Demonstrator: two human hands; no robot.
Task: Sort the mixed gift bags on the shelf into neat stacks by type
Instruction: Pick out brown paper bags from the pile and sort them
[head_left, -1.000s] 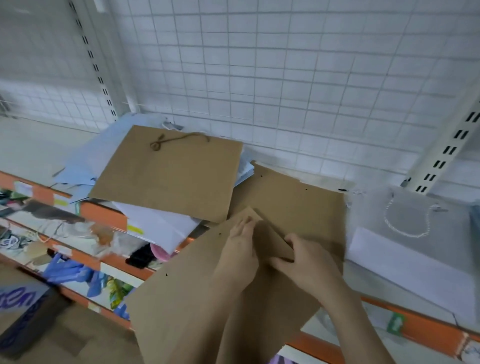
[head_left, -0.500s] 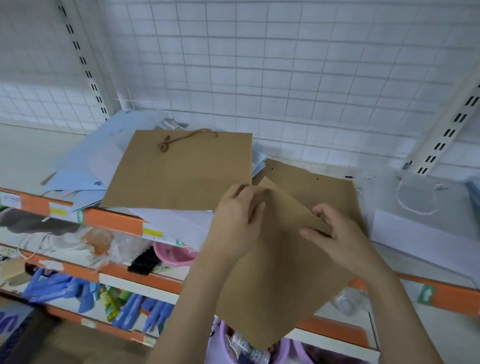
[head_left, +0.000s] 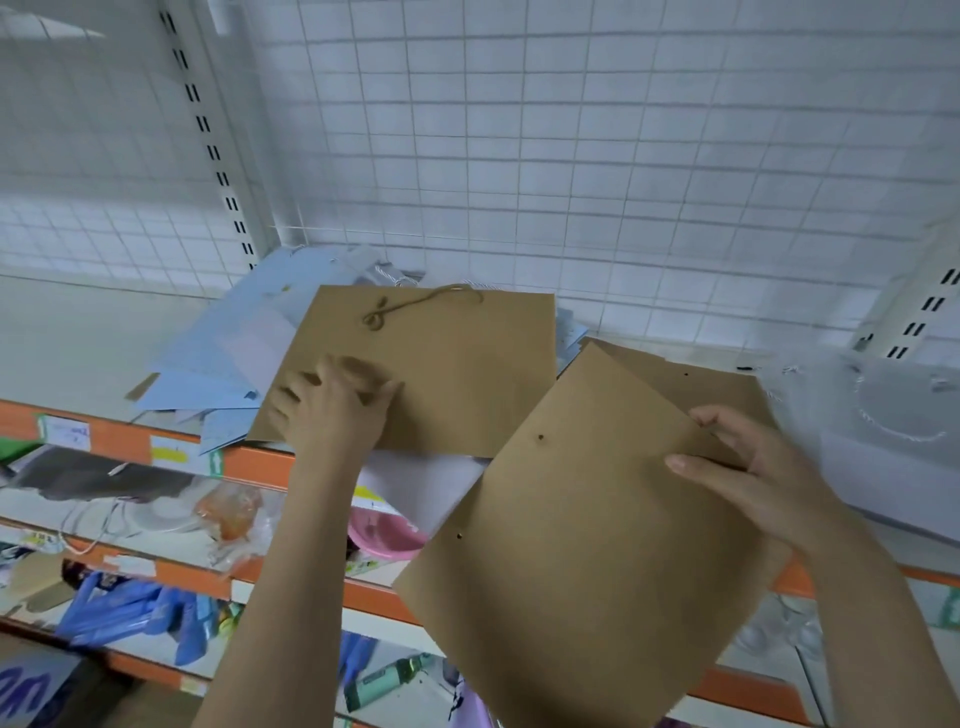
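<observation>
Mid-sort, brown type in hand. Right hand (head_left: 763, 478) pinching a flat brown kraft paper bag without handle (head_left: 582, 545) at its right edge, thumb on top, fingers behind; bag tilted, lower half hanging out past the orange shelf edge (head_left: 249, 460). Left hand (head_left: 332, 410) reaching onto a second brown kraft bag with twisted cord handle (head_left: 441, 374), which lies on top of the messy pile of pale blue paper bags (head_left: 218, 358) at shelf left. Left fingers blurred by motion; cannot tell whether gripping or just pressing flat. More brown kraft sheet (head_left: 727, 384) on the shelf behind the held bag, likely the brown stack's start. Translucent white bag with white cord handle (head_left: 883, 415) at far right, smeared.

Next move, as judged: pull the corded brown bag off the blue pile without dragging blue ones along, then square both browns on the brown stack.

Hidden or unclear: right fingertips behind the held bag, bag count in the blue pile, lower-shelf clutter too blurred to name.
</observation>
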